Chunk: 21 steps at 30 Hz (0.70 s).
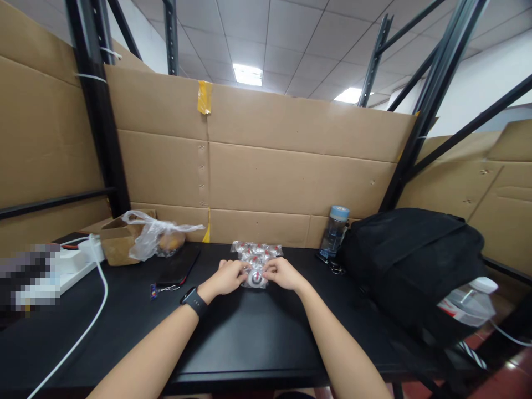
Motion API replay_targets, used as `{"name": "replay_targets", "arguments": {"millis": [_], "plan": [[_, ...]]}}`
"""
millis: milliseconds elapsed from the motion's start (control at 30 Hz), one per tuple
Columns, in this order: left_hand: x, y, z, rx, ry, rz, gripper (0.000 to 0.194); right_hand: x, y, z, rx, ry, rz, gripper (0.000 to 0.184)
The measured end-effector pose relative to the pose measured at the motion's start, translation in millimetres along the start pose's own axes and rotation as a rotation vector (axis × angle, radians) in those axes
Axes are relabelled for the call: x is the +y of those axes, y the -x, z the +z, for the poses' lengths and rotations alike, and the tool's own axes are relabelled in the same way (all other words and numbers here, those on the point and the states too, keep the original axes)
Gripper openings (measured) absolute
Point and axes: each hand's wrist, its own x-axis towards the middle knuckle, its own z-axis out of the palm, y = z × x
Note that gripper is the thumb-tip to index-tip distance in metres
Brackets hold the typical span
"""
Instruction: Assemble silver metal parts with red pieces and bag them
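A small round item in a clear plastic wrapper (255, 279), pale with a dark ring and a red mark, lies on the black table between my hands. My left hand (228, 276) pinches its left edge, and my right hand (284, 274) pinches the right edge. Just behind it, several similar wrapped items (256, 249) lie together in rows, their clear film shiny with red spots. What exactly is inside the wrappers is too small to tell. A dark smartwatch sits on my left wrist.
To the left are a phone (177, 267) with a keychain, a plastic bag (152, 235), a small cardboard box (118, 241) and a power strip (78, 271) with a white cable. On the right stand a water bottle (333, 233) and a black backpack (411, 271). Cardboard walls (291, 172) enclose the table.
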Motion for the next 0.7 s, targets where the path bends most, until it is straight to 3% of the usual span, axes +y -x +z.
{"name": "replay_targets", "arguments": {"millis": [67, 200, 267, 400, 500, 700], "plan": [[-1.3, -4.8, 3.2, 0.097, 0.036, -0.034, 0.030, 4.3, -6.2, 0.3, 0.084, 0.002, 0.014, 0.019], [-6.0, -16.9, 15.3, 0.337, -0.020, -0.108, 0.037, 9.0, -20.8, 1.6, 0.516, 0.131, 0.057, 0.035], [-12.5, -20.4, 21.7, 0.377, -0.093, -0.138, 0.042, 11.9, -23.6, 1.2, 0.625, 0.269, 0.084, 0.036], [-34.1, -16.3, 27.5, 0.309, -0.161, -0.193, 0.042, 20.9, -13.8, -5.9, 0.529, 0.459, 0.159, 0.029], [-48.1, -8.8, 26.8, 0.234, -0.193, -0.254, 0.047, 26.7, 0.9, -16.8, 0.427, 0.587, 0.309, 0.034], [-50.2, -0.1, 32.0, 0.155, -0.212, -0.328, 0.052, 26.6, 32.0, -27.3, 0.341, 0.705, 0.480, 0.052]]}}
